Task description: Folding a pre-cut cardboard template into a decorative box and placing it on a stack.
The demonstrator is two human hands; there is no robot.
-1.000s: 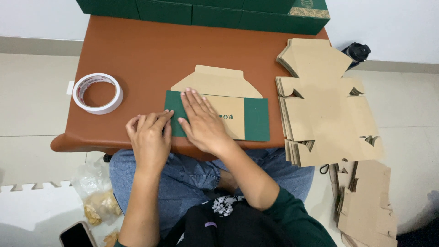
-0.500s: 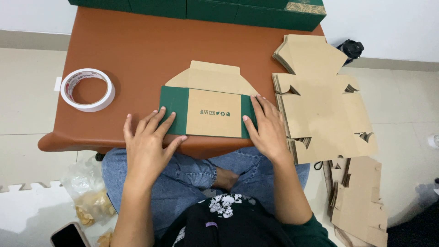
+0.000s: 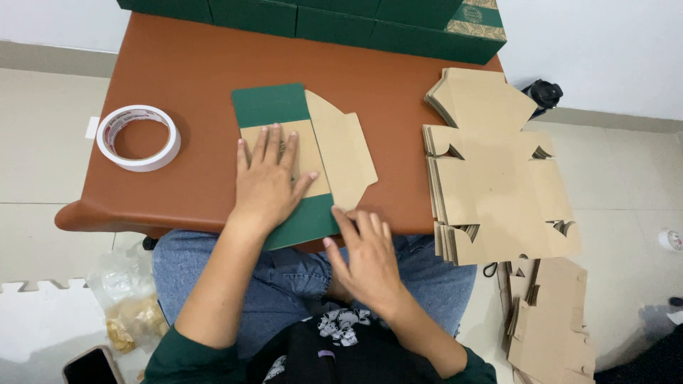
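A flat folded carton, brown with green ends, lies on the brown table with its long side running away from me. My left hand presses flat on its brown middle, fingers spread. My right hand rests at the table's front edge, fingertips touching the carton's near right corner, holding nothing.
A roll of white tape lies at the left of the table. A stack of flat brown carton blanks sits at the right, more blanks on the floor below. Green boxes line the far edge. A phone and a plastic bag lie lower left.
The carton has been turned a quarter turn, from lying sideways to lying lengthwise. My left hand moved onto its middle and my right hand dropped to its near corner.
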